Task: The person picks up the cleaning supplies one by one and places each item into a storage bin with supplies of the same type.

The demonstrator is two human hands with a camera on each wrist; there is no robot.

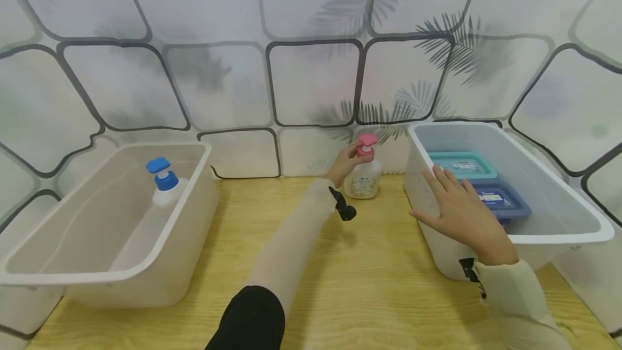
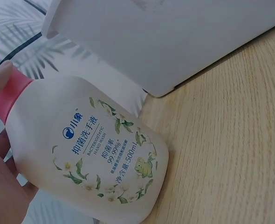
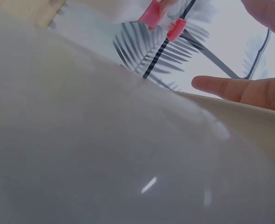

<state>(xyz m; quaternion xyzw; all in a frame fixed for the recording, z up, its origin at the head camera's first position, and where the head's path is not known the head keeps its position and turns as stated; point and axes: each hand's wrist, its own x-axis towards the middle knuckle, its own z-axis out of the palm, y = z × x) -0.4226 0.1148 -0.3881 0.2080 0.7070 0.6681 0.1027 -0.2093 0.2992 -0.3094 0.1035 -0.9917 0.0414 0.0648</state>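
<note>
A hand wash bottle point(image 1: 362, 181) with a pink pump top stands upright at the back of the wooden table. My left hand point(image 1: 346, 163) grips it by the pink collar; the floral label point(image 2: 105, 149) faces the left wrist camera. Over the near-left rim of the right tub point(image 1: 549, 239), my right hand point(image 1: 464, 212) is spread with straight fingers and holds nothing. Inside that tub, beyond the fingers, lie a teal-lidded pack point(image 1: 464, 164) and a dark blue one point(image 1: 505, 199). In the right wrist view the tub's wall point(image 3: 105, 140) fills most of the picture.
At the left stands another pale tub point(image 1: 141, 273), holding a white bottle with a blue pump top point(image 1: 165, 177). A patterned wall covering point(image 1: 313, 82) rises right behind the table point(image 1: 355, 296). Bare tabletop lies between the two tubs.
</note>
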